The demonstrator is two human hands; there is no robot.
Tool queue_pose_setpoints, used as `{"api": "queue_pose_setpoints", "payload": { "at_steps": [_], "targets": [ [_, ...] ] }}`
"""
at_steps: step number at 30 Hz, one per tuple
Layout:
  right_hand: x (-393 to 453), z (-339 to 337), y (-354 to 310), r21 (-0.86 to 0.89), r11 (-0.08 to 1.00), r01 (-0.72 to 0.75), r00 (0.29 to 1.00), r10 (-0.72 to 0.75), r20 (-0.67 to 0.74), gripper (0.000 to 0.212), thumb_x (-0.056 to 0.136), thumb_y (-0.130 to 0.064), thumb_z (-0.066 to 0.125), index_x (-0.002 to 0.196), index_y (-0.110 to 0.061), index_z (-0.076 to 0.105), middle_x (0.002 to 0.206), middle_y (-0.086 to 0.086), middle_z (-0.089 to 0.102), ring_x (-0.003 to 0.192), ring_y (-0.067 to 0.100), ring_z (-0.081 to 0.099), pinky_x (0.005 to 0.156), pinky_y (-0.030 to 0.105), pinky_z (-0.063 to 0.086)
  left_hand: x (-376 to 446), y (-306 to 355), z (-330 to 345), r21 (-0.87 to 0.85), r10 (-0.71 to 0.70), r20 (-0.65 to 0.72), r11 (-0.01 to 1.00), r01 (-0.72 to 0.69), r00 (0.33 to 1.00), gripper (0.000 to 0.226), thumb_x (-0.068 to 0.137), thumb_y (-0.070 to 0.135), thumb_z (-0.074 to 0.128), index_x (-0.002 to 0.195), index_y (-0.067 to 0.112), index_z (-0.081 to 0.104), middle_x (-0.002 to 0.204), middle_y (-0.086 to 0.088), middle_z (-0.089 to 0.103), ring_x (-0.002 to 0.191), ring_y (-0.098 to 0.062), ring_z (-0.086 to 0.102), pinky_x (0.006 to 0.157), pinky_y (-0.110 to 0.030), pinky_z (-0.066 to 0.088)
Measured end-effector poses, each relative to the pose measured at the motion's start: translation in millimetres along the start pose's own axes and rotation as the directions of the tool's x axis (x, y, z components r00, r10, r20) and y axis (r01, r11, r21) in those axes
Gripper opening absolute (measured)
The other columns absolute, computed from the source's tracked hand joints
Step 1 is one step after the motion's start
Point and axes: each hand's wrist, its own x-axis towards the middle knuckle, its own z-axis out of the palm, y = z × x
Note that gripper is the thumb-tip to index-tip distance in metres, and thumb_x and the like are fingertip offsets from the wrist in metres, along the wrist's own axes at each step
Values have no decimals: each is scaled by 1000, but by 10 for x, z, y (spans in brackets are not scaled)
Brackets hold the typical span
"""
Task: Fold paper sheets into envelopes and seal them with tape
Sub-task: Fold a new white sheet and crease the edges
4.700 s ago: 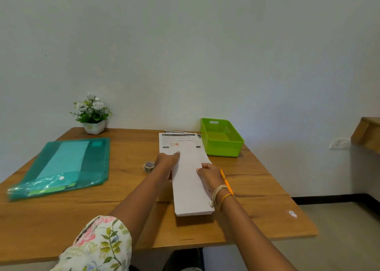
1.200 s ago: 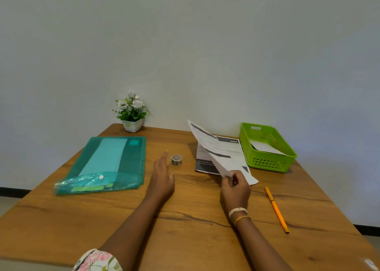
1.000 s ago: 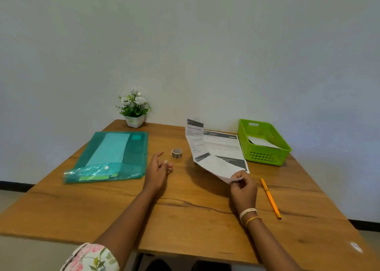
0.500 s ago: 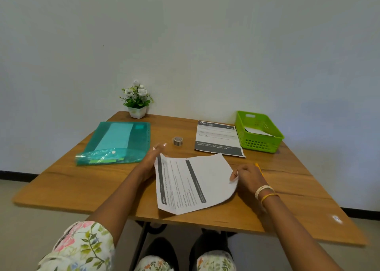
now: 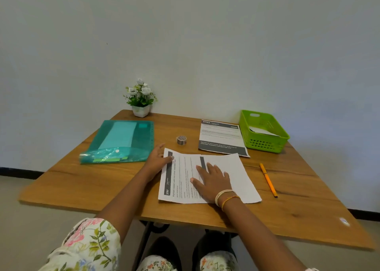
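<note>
White printed paper sheet [image 5: 216, 166] lies flat before you on the wooden table [image 5: 102, 180], near its front edge; its long axis runs left to right, text lines turned sideways, dark header bar at the left. Your right hand [image 5: 211, 180] presses it, fingers straight and spread; your left hand [image 5: 158, 159] touches its left edge, fingers relaxed. Bare wood separates it from the orange pencil [image 5: 268, 180] and small tape roll [image 5: 181, 140]

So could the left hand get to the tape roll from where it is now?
Probably yes. The left hand rests on the sheet's left edge, and the tape roll stands just beyond it with only bare table between them.
</note>
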Motion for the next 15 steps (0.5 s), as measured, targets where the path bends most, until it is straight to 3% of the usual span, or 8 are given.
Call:
{"api": "queue_pose_setpoints", "payload": {
  "at_steps": [4,8,13,15],
  "targets": [
    [136,62,-13,-19,998,-63,995,62,-74,68,90,-70,16,150,-38,9,161,2,4,148,29,4,116,56,5,-53,-54,70,65,99,-97,993,-93,990,62,89,10,64,142,27,38,114,-9,65,86,-18,70,58,-30,58],
    [212,92,-5,-16,997,-73,989,71,-126,66,91,-68,17,150,-38,13,161,3,8,147,29,7,116,56,7,-103,-103,158,120,184,-224,980,-160,957,42,93,13,59,134,19,51,94,-4,66,79,-15,68,58,-28,56],
    [222,120,3,-1,998,-61,986,60,-157,66,91,-67,19,149,-37,16,160,3,11,147,29,10,116,56,9,-167,-27,218,-192,103,-242,970,-152,965,30,102,25,41,126,15,56,90,-8,70,72,-19,69,56,-26,55],
    [231,121,4,6,998,-57,985,58,-162,66,91,-67,20,149,-37,17,160,3,13,147,29,11,115,56,10,-190,-23,295,-167,125,-205,973,-161,971,33,103,28,37,127,17,57,89,-4,72,76,-16,69,64,-28,58]
  ]
}}
